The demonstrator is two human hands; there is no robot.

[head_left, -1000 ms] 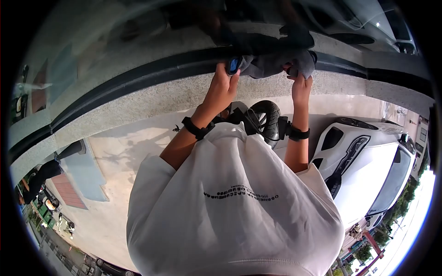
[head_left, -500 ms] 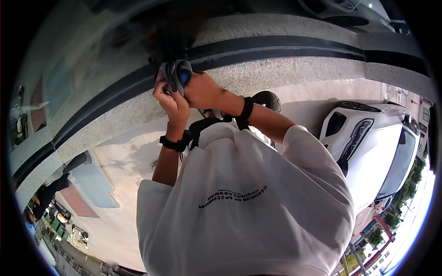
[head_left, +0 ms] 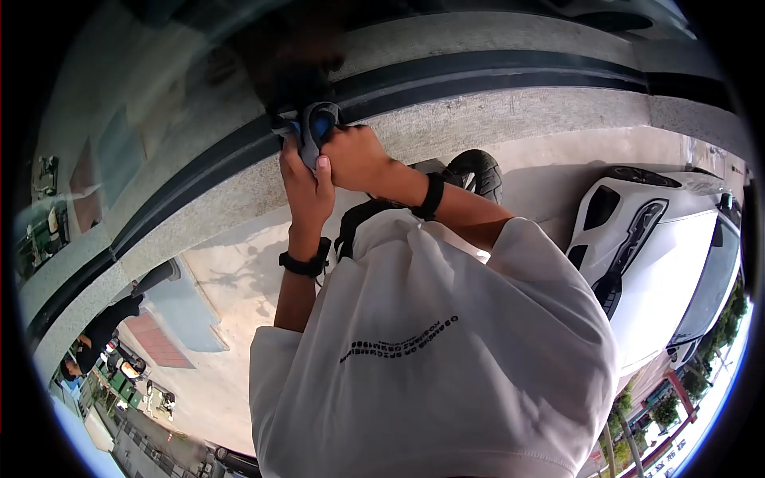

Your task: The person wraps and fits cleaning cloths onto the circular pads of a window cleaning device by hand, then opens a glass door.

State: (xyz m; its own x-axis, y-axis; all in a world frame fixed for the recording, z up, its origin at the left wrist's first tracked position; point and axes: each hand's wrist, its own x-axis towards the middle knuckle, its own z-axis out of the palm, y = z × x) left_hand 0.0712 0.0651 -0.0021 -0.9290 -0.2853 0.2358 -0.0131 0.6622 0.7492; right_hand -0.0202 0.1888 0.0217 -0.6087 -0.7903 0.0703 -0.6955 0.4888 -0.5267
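My left hand (head_left: 307,187) is closed on a bunched grey cloth (head_left: 312,153), its thumb lying along the near side. My right hand (head_left: 357,163) is also closed, pressed against the cloth's right side, its fingers curled round it. Something blue (head_left: 321,126) shows within the grey folds; I cannot make out whether it is part of the cloth or a separate thing. Both hands are close to a dark window frame (head_left: 239,151) at the foot of a reflecting glass pane (head_left: 171,103). Each wrist wears a black band.
Below the frame runs a speckled stone ledge (head_left: 510,111). A white car (head_left: 669,263) stands at the right, and a black tyre (head_left: 478,177) shows behind my right forearm. At the far left a person in dark clothes (head_left: 107,331) bends beside parked motorbikes.
My left hand has turned and straightened a little, its thumb now showing plainly. The cloth has been folded differently, with more blue visible. The view has shifted slightly.
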